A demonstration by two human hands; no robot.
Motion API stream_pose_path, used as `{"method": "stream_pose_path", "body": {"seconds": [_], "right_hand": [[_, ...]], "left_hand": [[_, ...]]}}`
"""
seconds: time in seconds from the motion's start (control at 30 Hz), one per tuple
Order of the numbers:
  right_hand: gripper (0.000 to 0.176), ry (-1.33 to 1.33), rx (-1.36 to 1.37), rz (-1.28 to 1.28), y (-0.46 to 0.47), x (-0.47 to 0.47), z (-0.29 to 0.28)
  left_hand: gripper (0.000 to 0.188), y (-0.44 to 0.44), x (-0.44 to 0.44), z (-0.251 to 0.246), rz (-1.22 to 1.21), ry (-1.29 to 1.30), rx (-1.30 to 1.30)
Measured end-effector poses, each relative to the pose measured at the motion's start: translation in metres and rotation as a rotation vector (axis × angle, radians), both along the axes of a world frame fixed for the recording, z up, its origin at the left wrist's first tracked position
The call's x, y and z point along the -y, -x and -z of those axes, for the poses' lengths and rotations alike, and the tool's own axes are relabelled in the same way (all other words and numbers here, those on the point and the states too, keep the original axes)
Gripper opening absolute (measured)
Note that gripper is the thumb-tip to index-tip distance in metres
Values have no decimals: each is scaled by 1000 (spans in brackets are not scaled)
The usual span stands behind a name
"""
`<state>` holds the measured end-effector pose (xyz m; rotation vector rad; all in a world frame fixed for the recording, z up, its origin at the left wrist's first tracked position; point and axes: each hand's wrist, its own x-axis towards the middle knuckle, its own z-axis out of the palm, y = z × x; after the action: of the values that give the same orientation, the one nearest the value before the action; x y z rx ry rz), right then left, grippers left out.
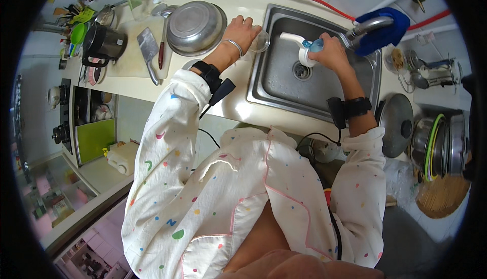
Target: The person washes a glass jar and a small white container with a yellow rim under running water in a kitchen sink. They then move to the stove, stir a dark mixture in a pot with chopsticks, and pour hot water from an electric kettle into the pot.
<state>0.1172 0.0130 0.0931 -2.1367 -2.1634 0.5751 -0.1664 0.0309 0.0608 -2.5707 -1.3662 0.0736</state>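
My left hand (242, 32) reaches over the counter between an upturned steel bowl and the sink, its fingers on a clear glass container (260, 42) by the sink's left rim. Over the steel sink (289, 98), my right hand (330, 53) grips an object with a white ring (306, 57), a white handle-like arm (293, 37) and a translucent blue part (315, 45); its exact kind cannot be told. Below it lies the sink drain (302, 70). The upturned steel bowl (194, 24) stands just left of my left hand.
At left, a cleaver (147, 49) and a red-handled tool (161, 55) lie on a cutting board (129, 66), beside a dark jug (102, 41). The faucet (371, 26), draped with a blue cloth (384, 35), stands at the sink's back right. A pot lid (396, 125) and stacked pans are at right.
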Motion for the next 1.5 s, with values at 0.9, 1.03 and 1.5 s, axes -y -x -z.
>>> {"method": "stream_pose_path", "body": {"seconds": [0.9,1.03,1.5], "right_hand": [[74,-140,-142,111,139,-149,41],[71,-134,-184,149,155,-172,57],[70,-234,-355,180,185,-211,132]], "left_hand": [[45,87,-165,21,19,-86,-40],[52,93,-199,27,38,-99,-172],[69,145,-182,-15,-75,-147,25]]}}
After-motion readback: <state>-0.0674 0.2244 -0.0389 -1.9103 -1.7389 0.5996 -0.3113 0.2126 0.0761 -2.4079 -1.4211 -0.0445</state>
